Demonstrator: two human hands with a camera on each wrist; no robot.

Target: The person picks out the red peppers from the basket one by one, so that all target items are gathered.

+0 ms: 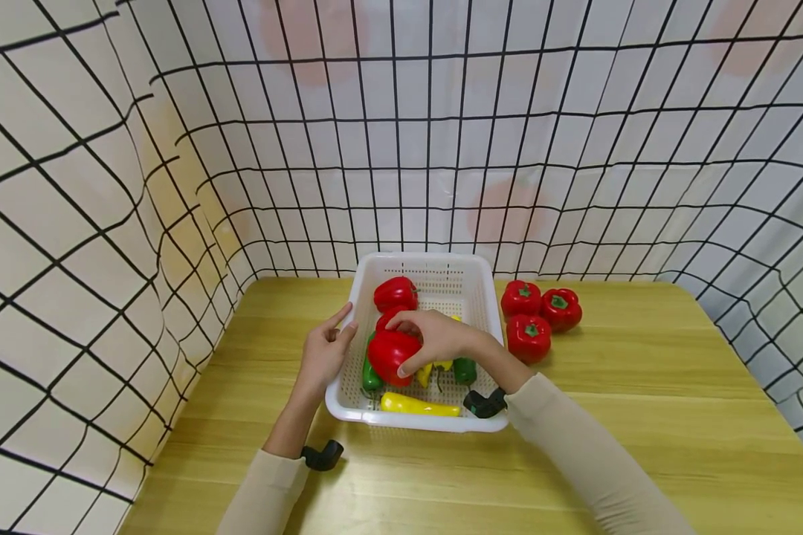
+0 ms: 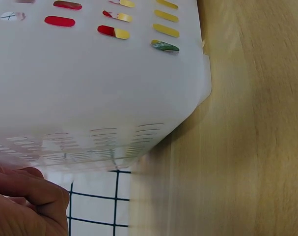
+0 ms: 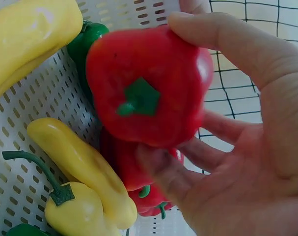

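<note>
At far left, black wire grid [image 1: 117,223] along the edge of the wooden tabletop [image 1: 261,334]; then a strip of wood, with some sideways room, up to the white basket [image 1: 418,423]. At its left rim, the left hand [image 1: 323,360], thumb and forefinger a little apart, thumb tip over the edge; cannot tell whether pinching the rim. Inside, near the left wall, a green pepper [image 1: 372,377], partly covered. Just beside it, within the rim, a red bell pepper [image 1: 391,358], gripped between curled thumb and fingers of the right hand [image 1: 435,336]. Farther back, another red pepper [image 1: 396,295]; close along the front rim, a long yellow pepper [image 1: 418,406] lying crosswise. Near the right wall, yellow peppers [image 1: 444,365] and a dark green pepper [image 1: 465,370]; perforated floor exposed toward the far right corner. Just outside the right rim, three red bell peppers [image 1: 529,338], closely clustered. Farther right, a broad stretch of wood reaching the grid, widest room for movement.
</note>
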